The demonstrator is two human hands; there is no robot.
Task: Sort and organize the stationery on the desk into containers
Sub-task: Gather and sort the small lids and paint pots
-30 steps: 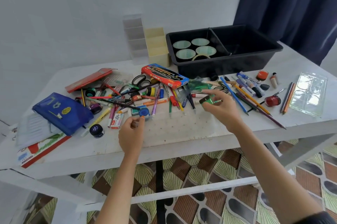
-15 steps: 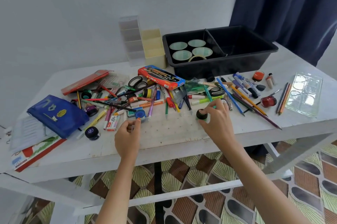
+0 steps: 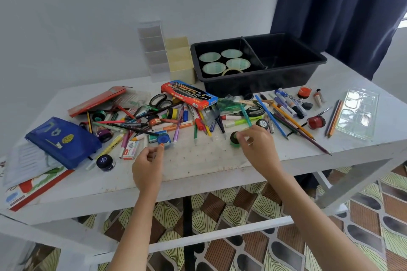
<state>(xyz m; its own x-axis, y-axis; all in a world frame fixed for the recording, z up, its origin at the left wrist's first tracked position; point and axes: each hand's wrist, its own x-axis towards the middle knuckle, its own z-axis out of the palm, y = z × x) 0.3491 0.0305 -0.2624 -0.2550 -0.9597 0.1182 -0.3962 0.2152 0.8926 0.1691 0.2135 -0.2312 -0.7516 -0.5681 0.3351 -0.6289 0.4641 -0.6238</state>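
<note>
A heap of pens, pencils, markers, scissors (image 3: 160,100) and small paint pots covers the white desk (image 3: 198,167). My right hand (image 3: 258,148) pinches a green paint pot with a black lid (image 3: 234,139) that stands on the desk in front of the heap. A black-lidded pot (image 3: 262,123) sits just behind that hand. My left hand (image 3: 148,161) is loosely curled near the front edge, its index fingertip touching a blue-lidded pot (image 3: 164,138). At the back stands a black two-compartment tub (image 3: 259,86) with tape rolls (image 3: 231,64) in its left half.
A yellow organiser (image 3: 180,59) and a clear one (image 3: 154,50) stand left of the tub. A blue pencil case (image 3: 63,140) and books lie at the left, a red pen box (image 3: 189,96) mid-back, a clear palette tray (image 3: 359,112) at the right.
My right hand brought the green pot down from the air and toward the front edge, and it now stands on the desk. My left hand stayed by the blue pot.
</note>
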